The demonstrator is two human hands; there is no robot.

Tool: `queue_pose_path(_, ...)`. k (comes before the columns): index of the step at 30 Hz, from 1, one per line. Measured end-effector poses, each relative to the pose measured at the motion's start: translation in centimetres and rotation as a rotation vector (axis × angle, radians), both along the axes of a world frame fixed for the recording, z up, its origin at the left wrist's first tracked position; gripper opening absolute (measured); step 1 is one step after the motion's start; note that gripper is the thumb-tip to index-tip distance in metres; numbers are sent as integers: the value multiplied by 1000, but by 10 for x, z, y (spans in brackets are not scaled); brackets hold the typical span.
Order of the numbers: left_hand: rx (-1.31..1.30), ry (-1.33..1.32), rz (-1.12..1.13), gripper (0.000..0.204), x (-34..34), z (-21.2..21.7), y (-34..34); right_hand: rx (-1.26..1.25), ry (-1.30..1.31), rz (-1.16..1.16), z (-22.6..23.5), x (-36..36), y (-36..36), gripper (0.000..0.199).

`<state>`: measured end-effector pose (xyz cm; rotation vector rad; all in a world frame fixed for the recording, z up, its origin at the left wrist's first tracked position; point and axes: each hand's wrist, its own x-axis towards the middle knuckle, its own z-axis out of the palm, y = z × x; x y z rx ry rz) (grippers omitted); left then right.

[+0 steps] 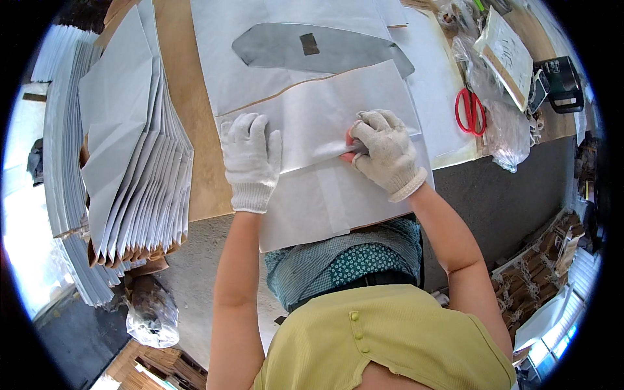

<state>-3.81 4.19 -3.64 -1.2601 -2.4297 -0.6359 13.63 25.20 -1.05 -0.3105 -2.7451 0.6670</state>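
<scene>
A large white paper bag (318, 188) with a brown inner edge lies folded over at the table's front edge. My left hand (251, 148), in a whitish knit glove, rests flat on its left side, fingers stretched out. Gloved too, my right hand (387, 148) is closed on the paper at the crease near the right side, and red shows at its fingertips. Beyond the bag lies a long grey flat template (338, 51) with tapered ends and a small dark patch. White paper sheets (218, 39) spread beneath both.
To the left stands a fanned stack of folded white paper bags (123, 123), with more white paper stacks (62, 130) beside it. Red-handled scissors (470, 112), clear plastic bags (510, 133), a white pad (504, 55) and a black mug (560, 83) occupy the table's right side.
</scene>
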Motion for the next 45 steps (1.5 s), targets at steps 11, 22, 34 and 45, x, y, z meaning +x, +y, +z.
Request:
queue_pose_path(11,73,-85,-25,29,3,0,2,-89,59,-5,-7,6,2,31)
queue_pose_path(22,75,-144,-157,52,76,15,48,-62,224,-10,-18,12,1,34)
queue_pose_path(34,38,-234,-156,46,72,11,50,-55,265,-6,-25,14,4,35)
queue_pose_path(45,-1,-224,-80,25,91,12,73,-137,376,-10,-20,15,5,32)
